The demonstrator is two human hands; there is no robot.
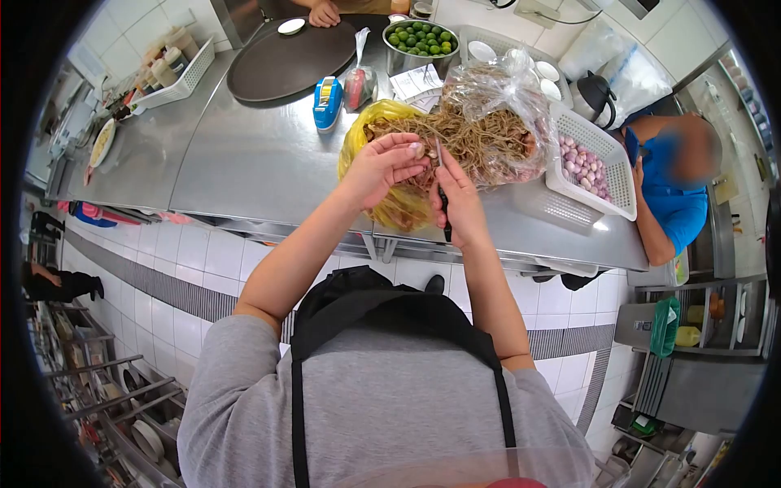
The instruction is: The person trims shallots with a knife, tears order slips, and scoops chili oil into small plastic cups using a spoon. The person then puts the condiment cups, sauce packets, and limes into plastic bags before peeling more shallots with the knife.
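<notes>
My right hand (pixel 464 203) is closed around the black handle of a small knife (pixel 443 210), its blade pointing up and away from me. Beside it, my left hand (pixel 381 169) pinches a small pale shallot (pixel 418 150) between thumb and fingers, close to the blade. Both hands are above a yellow plastic bag (pixel 351 150) on the steel counter. Dry brown stalks (pixel 488 140) with roots spill between this bag and a clear plastic bag (pixel 533 106). To the right, purple shallots (pixel 584 169) lie in a white perforated basket (pixel 622 199).
A blue-and-white box-like object (pixel 327 104) and a small tied bag (pixel 358 88) stand left of the stalks. Behind are a round dark tray (pixel 285 69) and a metal pot of green limes (pixel 419 41). A person in blue (pixel 679 203) is at the right end; another person's hand (pixel 324 13) rests at the back.
</notes>
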